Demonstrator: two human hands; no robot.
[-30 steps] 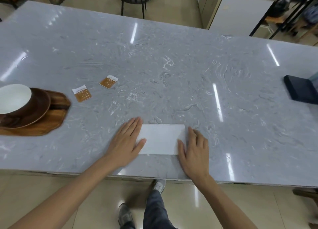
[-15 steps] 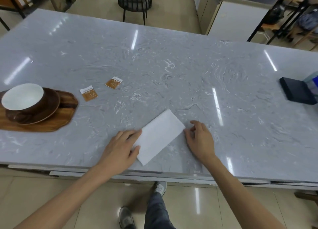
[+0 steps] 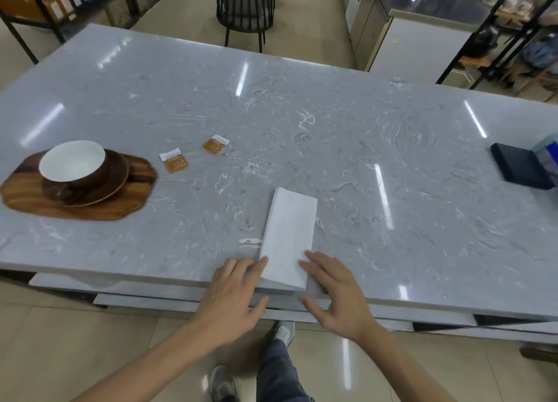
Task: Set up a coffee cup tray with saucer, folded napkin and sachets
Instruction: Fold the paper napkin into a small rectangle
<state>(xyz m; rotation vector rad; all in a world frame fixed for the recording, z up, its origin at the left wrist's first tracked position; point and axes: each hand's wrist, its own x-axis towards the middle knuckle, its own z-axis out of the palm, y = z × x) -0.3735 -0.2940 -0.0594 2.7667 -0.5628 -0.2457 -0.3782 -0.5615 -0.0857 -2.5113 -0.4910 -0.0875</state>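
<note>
A white folded napkin (image 3: 290, 235) lies lengthwise at the near edge of the grey marble table, its near end lifted slightly off the edge. My left hand (image 3: 234, 296) touches its near left corner with the fingertips. My right hand (image 3: 332, 290) rests fingers on its near right corner, thumb below the edge. On the left a wooden tray (image 3: 129, 199) carries a brown saucer (image 3: 116, 178) with a brown cup (image 3: 72, 163), white inside. Two orange sachets (image 3: 174, 161) (image 3: 215, 144) lie on the table beside the tray.
A dark blue box (image 3: 519, 167) sits at the table's right edge with a blue-and-clear object (image 3: 548, 148) beside it. A black chair (image 3: 244, 6) stands beyond the far edge. A small white scrap (image 3: 250, 241) lies left of the napkin.
The napkin has been turned from lying crosswise to pointing away from me, and both hands have slid back to its near end at the table edge.
</note>
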